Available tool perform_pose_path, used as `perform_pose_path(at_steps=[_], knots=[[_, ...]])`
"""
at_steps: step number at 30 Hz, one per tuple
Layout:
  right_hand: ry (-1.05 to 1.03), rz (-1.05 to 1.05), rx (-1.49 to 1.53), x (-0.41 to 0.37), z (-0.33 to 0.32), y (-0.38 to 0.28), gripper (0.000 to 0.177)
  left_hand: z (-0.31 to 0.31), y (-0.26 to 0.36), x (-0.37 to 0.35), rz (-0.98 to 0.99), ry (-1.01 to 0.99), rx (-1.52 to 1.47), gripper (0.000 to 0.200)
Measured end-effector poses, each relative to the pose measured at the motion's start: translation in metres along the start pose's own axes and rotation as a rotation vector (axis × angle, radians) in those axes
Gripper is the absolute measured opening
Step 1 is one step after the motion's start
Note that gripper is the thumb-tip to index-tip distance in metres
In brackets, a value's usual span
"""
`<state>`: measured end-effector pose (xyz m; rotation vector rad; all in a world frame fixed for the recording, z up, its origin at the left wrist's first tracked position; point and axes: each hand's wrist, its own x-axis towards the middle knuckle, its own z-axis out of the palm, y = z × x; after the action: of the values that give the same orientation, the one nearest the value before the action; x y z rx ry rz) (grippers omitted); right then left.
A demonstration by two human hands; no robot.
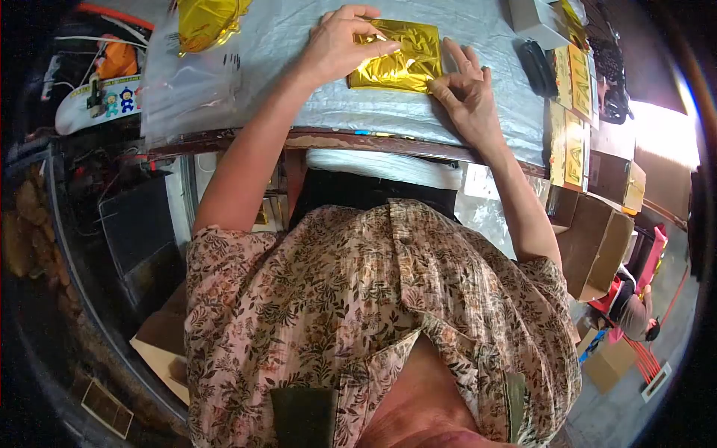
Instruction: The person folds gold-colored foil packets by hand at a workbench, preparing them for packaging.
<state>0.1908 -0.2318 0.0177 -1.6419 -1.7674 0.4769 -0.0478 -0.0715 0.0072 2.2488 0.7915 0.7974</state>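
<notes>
A shiny gold foil packet (412, 54) lies flat and wrinkled on the pale sheet covering the table. My left hand (340, 46) is at its upper left edge, thumb and forefinger closed on the foil and the other fingers raised. At the packet's lower right corner, my right hand (472, 97) pinches the foil between thumb and a bent finger, its other fingers loosely spread. Part of the packet's left side is hidden beneath my left hand.
More gold foil (209, 22) and clear plastic (190, 97) are at upper left. A dark case (538, 69), a white box (536, 26) and yellow boxes (573, 153) line the right side. Cardboard boxes (597, 239) stand below. Another person (638, 317) is at far right.
</notes>
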Motion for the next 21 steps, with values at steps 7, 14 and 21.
perform_pose_path(at_steps=[7, 14, 21], knots=[[-0.013, -0.009, -0.029, -0.001, -0.002, -0.006, 0.023, 0.006, -0.003, 0.002, -0.058, 0.006, -0.039, 0.040], [-0.034, -0.015, -0.036, -0.003, -0.001, -0.006, 0.024, 0.018, 0.007, -0.008, -0.005, 0.131, 0.268, 0.038], [0.080, -0.106, -0.376, -0.008, -0.004, -0.020, 0.049, 0.017, 0.009, -0.007, -0.003, 0.129, 0.276, 0.036]])
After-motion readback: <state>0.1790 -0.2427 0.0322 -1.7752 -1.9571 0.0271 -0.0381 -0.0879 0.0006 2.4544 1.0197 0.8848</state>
